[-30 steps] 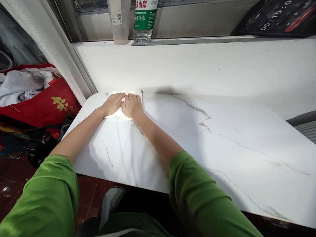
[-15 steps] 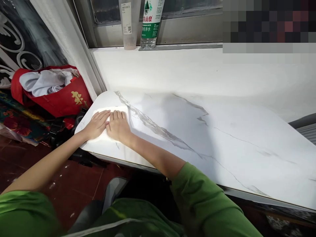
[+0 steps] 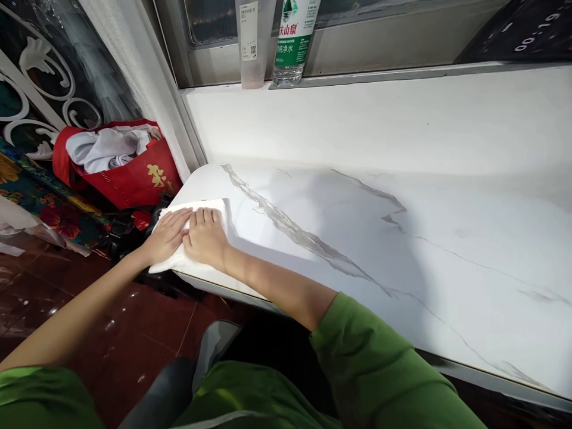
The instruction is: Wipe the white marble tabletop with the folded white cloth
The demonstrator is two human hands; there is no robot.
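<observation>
Seen from above at a white desk (image 3: 357,238) veined in grey: left hand (image 3: 167,236) and right hand (image 3: 206,239) laid palm down, side by side and touching, on a folded white cloth (image 3: 179,260). Fingers (image 3: 207,215) of both hands stretched out flat and held close together, pressed onto the fabric, not curled around it. Cloth spread at the near left corner of the desk, its lower left edge hanging just past the rounded rim, a strip of it showing beyond the fingertips and to the right of the right hand. Bare forearms reaching in from the lower left and lower centre, green sleeves (image 3: 375,363) bunched above the elbows. Behind the desk, a broad white window sill (image 3: 357,119), and on it, against the window frame, a clear plastic cup (image 3: 252,44) just beside a water bottle (image 3: 292,42) with a green and white label, both well apart from the hands. At the top right edge, part of a dark device (image 3: 522,30) with pale digits, too cropped to read. Left of the desk and lower down, a red bag (image 3: 134,176) with gold lettering, stuffed with pale clothing (image 3: 100,149), near a white curtain (image 3: 129,77). Dark red glossy floor tiles (image 3: 67,298) below the left arm, and the grey edge of a chair (image 3: 210,351) between the arms.
</observation>
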